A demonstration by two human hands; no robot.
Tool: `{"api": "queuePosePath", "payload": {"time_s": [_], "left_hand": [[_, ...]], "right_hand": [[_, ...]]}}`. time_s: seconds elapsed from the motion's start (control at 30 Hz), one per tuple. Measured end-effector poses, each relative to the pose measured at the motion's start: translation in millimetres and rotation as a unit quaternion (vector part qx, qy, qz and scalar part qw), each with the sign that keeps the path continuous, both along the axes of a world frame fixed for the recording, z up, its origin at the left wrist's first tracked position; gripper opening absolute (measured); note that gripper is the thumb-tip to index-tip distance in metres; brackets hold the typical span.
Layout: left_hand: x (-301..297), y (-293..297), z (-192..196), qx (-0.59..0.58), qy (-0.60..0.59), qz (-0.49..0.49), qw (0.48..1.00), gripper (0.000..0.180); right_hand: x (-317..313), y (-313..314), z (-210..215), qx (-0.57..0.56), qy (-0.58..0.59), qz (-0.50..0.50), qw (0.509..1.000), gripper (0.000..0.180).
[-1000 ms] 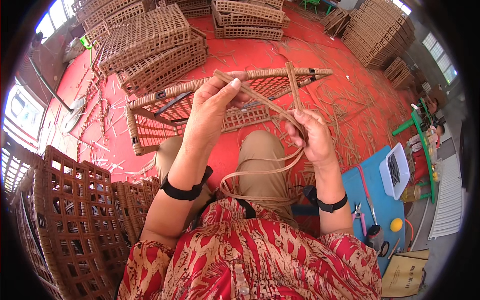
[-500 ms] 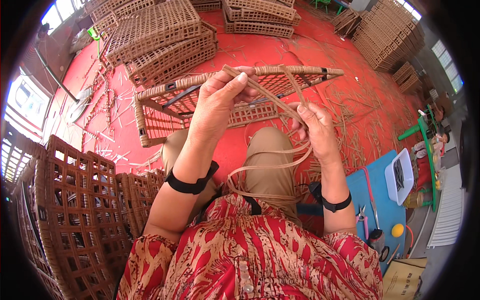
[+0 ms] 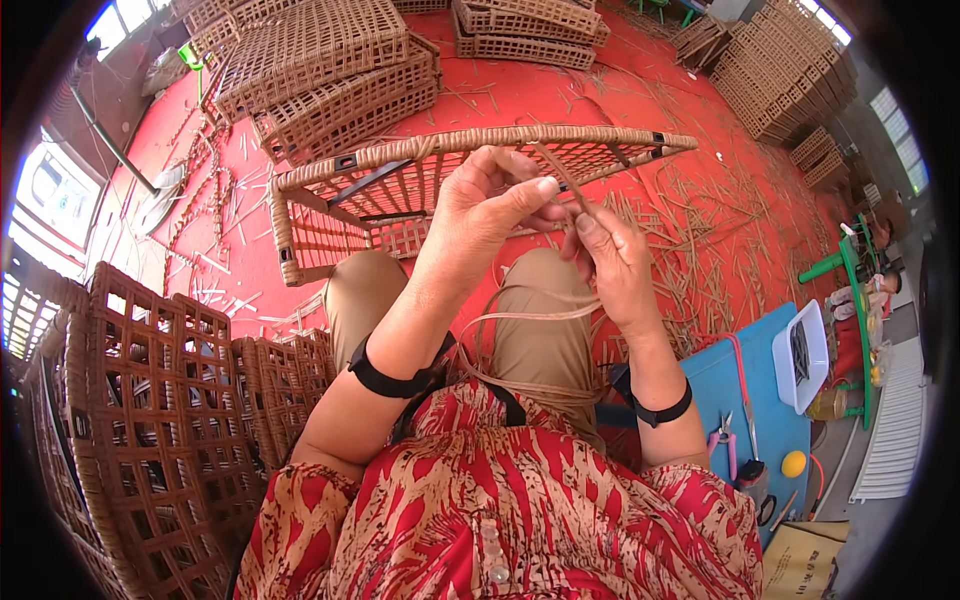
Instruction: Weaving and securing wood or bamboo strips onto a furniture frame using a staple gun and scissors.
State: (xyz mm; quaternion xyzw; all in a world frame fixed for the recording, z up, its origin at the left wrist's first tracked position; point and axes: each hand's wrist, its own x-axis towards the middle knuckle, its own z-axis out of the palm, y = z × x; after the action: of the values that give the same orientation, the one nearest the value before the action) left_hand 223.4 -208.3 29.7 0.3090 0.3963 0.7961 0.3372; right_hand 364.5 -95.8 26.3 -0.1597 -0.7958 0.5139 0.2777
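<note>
Right fingers grip a brown strip; left fingers have moved closer, whether gripping I cannot tell.

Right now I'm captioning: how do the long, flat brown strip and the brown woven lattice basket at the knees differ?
The strip is thin, the basket broad. The strip loops loosely below the right hand; the basket has a wrapped rim. Both are brown.

The strip and latticed upper-centre basket are brown. The floor is red, the lower-centre shirt streaked red-and-tan
</note>
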Motion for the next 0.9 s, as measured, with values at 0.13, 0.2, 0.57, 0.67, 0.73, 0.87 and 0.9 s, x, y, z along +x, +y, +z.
{"api": "queuePosePath", "payload": {"time_s": [0.13, 0.2, 0.57, 0.67, 0.73, 0.87, 0.9], "left_hand": [[0.7, -5.4, 6.5, 0.011, 0.041, -0.008, 0.999, 0.024], [-0.9, -8.1, 5.7, -0.011, 0.051, -0.020, 0.998, 0.021], [-0.8, -3.5, 7.7, -0.031, 0.015, 0.069, 0.997, 0.014], [4.8, -4.8, 11.6, -0.041, 0.024, 0.078, 0.996, 0.014], [6.9, -3.5, 5.3, -0.023, 0.041, 0.064, 0.997, 0.014], [14.8, -4.8, 0.2, 0.013, 0.049, 0.009, 0.999, 0.011], [12.9, -8.3, -0.1, 0.012, 0.054, -0.017, 0.998, 0.011]], "right_hand": [[1.5, 5.4, 0.5, -0.072, -0.035, 0.089, 0.993, 0.038], [2.1, 5.8, 1.0, -0.121, -0.078, 0.139, 0.980, 0.041], [-16.7, -15.4, -17.6, 0.118, 0.125, -0.079, 0.982, 0.024], [-17.2, -12.1, -15.7, 0.333, 0.131, -0.104, 0.928, 0.017], [-18.6, -13.0, -18.0, 0.314, 0.156, -0.124, 0.928, 0.015], [-9.6, -12.5, -24.8, 0.224, 0.124, -0.119, 0.959, 0.016], [-5.3, -14.2, -25.9, 0.085, 0.126, -0.087, 0.985, 0.018]]}}
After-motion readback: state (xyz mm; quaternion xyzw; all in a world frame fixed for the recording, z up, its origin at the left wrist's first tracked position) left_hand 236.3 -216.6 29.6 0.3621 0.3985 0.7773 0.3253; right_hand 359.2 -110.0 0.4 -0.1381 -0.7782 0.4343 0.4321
